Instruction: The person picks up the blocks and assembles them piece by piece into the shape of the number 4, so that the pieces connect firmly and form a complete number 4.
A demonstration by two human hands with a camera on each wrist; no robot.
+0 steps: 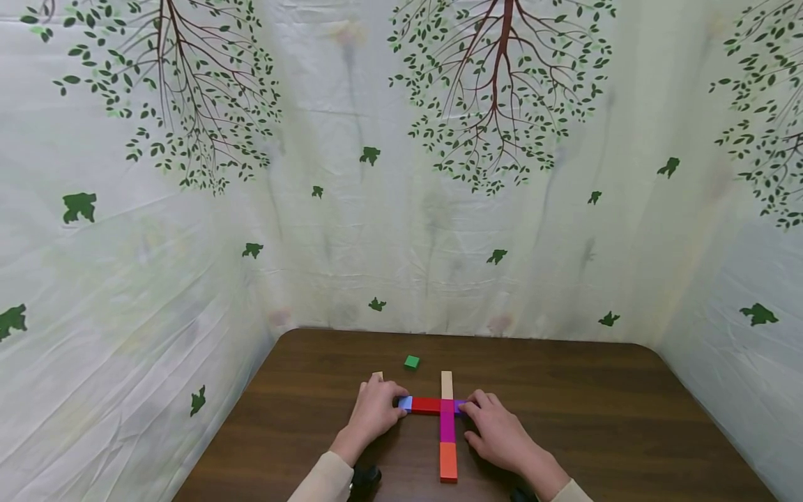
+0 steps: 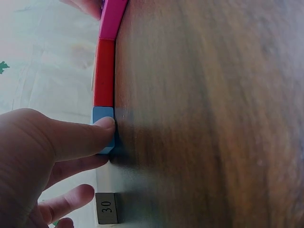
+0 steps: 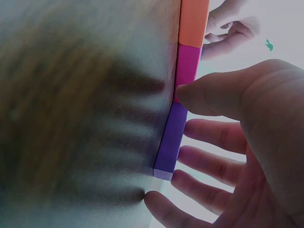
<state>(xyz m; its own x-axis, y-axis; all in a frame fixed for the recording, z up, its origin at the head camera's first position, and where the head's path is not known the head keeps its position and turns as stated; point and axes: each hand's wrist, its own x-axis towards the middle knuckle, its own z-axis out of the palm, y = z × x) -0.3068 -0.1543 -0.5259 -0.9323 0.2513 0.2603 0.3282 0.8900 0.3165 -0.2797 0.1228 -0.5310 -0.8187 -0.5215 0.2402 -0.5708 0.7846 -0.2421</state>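
Flat coloured blocks form a cross on the table. My left hand [image 1: 374,410] pinches the light blue block [image 1: 405,404] between thumb and a finger, at the left end of the row. A red block [image 1: 426,406] joins it to the magenta block [image 1: 447,422]. On the other side, my right hand [image 1: 500,431] touches the purple block [image 3: 171,137] with its extended fingers; the thumb stands apart from them. An orange block [image 1: 448,461] continues the column toward me, and a cream block [image 1: 447,385] tops it. The fingers partly hide the purple block in the head view.
A small green block [image 1: 411,362] lies behind the row. Just beyond my left hand is a pale block [image 1: 378,375]; a block marked 30 [image 2: 107,207] shows in the left wrist view. The brown table [image 1: 596,390] meets a leaf-printed curtain [image 1: 433,230].
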